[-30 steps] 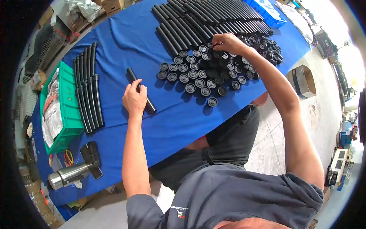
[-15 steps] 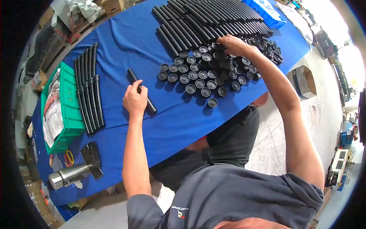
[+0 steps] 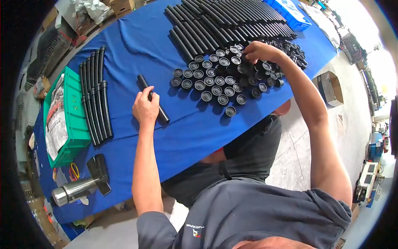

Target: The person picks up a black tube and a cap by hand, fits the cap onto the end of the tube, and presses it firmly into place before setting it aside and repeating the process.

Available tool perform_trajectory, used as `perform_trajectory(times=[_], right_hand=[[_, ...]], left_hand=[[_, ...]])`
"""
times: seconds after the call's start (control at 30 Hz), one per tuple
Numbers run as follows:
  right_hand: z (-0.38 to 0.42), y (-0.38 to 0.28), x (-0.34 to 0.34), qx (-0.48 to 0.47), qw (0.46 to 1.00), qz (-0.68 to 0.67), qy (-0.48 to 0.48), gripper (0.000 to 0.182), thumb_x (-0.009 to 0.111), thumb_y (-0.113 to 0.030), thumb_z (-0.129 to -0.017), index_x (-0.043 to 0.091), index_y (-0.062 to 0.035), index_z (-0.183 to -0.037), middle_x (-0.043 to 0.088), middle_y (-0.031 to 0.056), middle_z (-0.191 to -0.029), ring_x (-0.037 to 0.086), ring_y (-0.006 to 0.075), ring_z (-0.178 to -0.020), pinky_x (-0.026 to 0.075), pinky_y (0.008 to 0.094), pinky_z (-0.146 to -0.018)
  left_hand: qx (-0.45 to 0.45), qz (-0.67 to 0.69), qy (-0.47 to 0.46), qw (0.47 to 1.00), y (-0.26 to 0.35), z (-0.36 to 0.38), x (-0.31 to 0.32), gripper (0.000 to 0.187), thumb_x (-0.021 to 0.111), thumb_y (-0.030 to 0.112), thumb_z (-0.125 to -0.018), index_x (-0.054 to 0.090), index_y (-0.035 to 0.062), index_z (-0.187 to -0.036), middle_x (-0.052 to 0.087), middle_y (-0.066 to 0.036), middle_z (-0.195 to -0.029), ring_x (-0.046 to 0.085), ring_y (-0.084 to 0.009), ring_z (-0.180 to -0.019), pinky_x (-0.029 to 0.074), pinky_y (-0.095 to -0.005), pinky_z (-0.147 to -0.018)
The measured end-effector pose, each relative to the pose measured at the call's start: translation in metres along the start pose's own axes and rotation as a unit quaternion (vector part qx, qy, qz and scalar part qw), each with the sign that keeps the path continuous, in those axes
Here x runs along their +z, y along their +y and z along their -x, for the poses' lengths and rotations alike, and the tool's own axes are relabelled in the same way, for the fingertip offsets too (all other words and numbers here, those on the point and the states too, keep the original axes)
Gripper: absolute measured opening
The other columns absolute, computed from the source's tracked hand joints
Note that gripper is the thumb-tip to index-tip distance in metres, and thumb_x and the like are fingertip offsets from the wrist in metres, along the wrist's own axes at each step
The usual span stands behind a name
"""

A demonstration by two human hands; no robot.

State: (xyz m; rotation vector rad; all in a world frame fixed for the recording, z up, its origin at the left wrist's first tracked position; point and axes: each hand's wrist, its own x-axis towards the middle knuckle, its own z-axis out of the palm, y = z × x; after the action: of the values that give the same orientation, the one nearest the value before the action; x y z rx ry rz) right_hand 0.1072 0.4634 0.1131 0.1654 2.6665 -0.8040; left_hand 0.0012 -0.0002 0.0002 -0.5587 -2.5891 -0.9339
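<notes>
My left hand (image 3: 146,107) is wrapped round the middle of a black tube (image 3: 163,114) that lies slanted over the blue cloth. Both tube ends stick out past the fingers. To the right, my right hand (image 3: 262,52) reaches among many round black caps (image 3: 223,99), its fingertips bent down and close together at the pile. What those fingertips hold, if anything, is hidden. Most caps at the near side face up and show ringed tops. Behind them lie rows of black tubes (image 3: 195,40).
Joined black tubes (image 3: 106,110) lie side by side at left, beside a green crate (image 3: 78,120) with a printed bag inside. A steel flask (image 3: 74,191) rests at the table's near left corner. A blue tray (image 3: 290,16) stands far right; a cardboard box (image 3: 330,89) sits on the floor.
My right hand has shifted slightly right and down among the caps, uncovering several at its left. My left hand keeps its grip on the tube, almost in place.
</notes>
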Motion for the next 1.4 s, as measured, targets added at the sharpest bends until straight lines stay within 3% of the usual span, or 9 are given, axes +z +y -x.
perform_trajectory(times=[0.13,0.27,0.33,0.43,0.73,0.9,1.07,1.27,1.4], right_hand=[[0.001,0.001,-0.021,0.007,0.994,0.048,0.094,0.026,0.063,-0.021,-0.094,0.072,0.0024,-0.101,0.071,0.0100,-0.076,0.069,0.0189,-0.063,0.058,0.0358,-0.062],[-0.016,0.021,-0.053,-0.047,0.925,0.233,0.297,0.025,0.066,-0.025,-0.084,0.073,-0.0069,-0.100,0.073,0.0176,-0.092,0.070,0.0380,-0.092,0.056,0.0463,-0.084],[-0.019,0.005,-0.042,0.049,0.929,0.283,0.232,0.030,0.069,-0.018,-0.085,0.071,-0.0065,-0.113,0.073,0.0157,-0.105,0.069,0.0356,-0.103,0.054,0.0442,-0.092],[-0.036,0.036,-0.024,-0.028,0.920,0.341,0.190,0.039,0.064,-0.004,-0.081,0.068,-0.0088,-0.119,0.070,0.0156,-0.119,0.064,0.0344,-0.117,0.051,0.0445,-0.099],[-0.025,0.024,-0.014,-0.071,0.905,0.374,0.190,0.032,0.062,-0.011,-0.086,0.069,-0.0113,-0.117,0.066,0.0131,-0.109,0.061,0.0339,-0.112,0.050,0.0449,-0.097],[0.014,-0.012,-0.017,-0.084,0.898,0.137,0.410,0.035,0.070,-0.024,-0.093,0.067,-0.0087,-0.124,0.069,0.0131,-0.114,0.066,0.0280,-0.107,0.051,0.0383,-0.095],[0.101,-0.117,0.049,-0.121,0.923,-0.182,0.317,0.042,0.071,-0.017,-0.093,0.065,0.0008,-0.130,0.068,0.0080,-0.101,0.059,0.0115,-0.085,0.051,0.0282,-0.076],[0.101,-0.192,0.197,-0.285,0.933,-0.090,0.202,0.040,0.075,-0.010,-0.081,0.067,-0.0026,-0.119,0.059,0.0183,-0.102,0.067,0.0383,-0.089,0.058,0.0440,-0.076],[0.040,-0.210,0.230,-0.275,0.924,-0.083,0.254,0.024,0.070,-0.011,-0.082,0.062,-0.0013,-0.103,0.055,0.0219,-0.097,0.064,0.0426,-0.083,0.055,0.0497,-0.073]], left_hand=[[0.000,0.009,-0.003,1.000,-0.001,-0.001,0.001,0.024,0.067,0.024,-0.086,0.076,0.0184,-0.107,0.068,-0.007,-0.088,0.068,-0.0315,-0.082,0.054,-0.0451,-0.073],[0.000,0.013,-0.004,1.000,0.001,0.000,0.003,0.024,0.067,0.024,-0.086,0.076,0.0179,-0.107,0.069,-0.007,-0.088,0.069,-0.0312,-0.083,0.055,-0.0449,-0.073],[-0.010,0.009,-0.010,1.000,0.002,-0.001,0.000,0.024,0.067,0.024,-0.085,0.076,0.0177,-0.107,0.069,-0.007,-0.088,0.069,-0.0311,-0.083,0.055,-0.0447,-0.073],[-0.004,0.002,-0.006,1.000,0.001,-0.001,0.000,0.024,0.066,0.023,-0.086,0.076,0.0179,-0.107,0.069,-0.007,-0.089,0.069,-0.0314,-0.083,0.055,-0.0452,-0.073],[-0.006,0.016,-0.007,1.000,0.001,-0.001,0.000,0.025,0.066,0.023,-0.086,0.076,0.0182,-0.107,0.069,-0.007,-0.090,0.069,-0.0315,-0.084,0.055,-0.0451,-0.074],[-0.011,0.017,-0.007,1.000,0.000,0.000,0.001,0.024,0.067,0.023,-0.085,0.076,0.0188,-0.106,0.070,-0.007,-0.090,0.069,-0.0323,-0.083,0.055,-0.0455,-0.073],[0.006,0.004,0.004,1.000,-0.004,-0.001,0.003,0.024,0.067,0.024,-0.084,0.076,0.0195,-0.106,0.069,-0.009,-0.088,0.069,-0.0343,-0.082,0.055,-0.0458,-0.072],[-0.013,-0.036,-0.020,0.999,-0.002,-0.004,0.006,0.028,0.069,0.034,-0.084,0.076,0.0236,-0.109,0.070,-0.010,-0.093,0.070,-0.0360,-0.090,0.056,-0.0492,-0.078],[-0.056,-0.070,-0.124,0.988,0.011,-0.008,-0.017,0.034,0.062,0.032,-0.087,0.074,0.0177,-0.115,0.074,-0.022,-0.100,0.070,-0.0433,-0.097,0.055,-0.0513,-0.086]])
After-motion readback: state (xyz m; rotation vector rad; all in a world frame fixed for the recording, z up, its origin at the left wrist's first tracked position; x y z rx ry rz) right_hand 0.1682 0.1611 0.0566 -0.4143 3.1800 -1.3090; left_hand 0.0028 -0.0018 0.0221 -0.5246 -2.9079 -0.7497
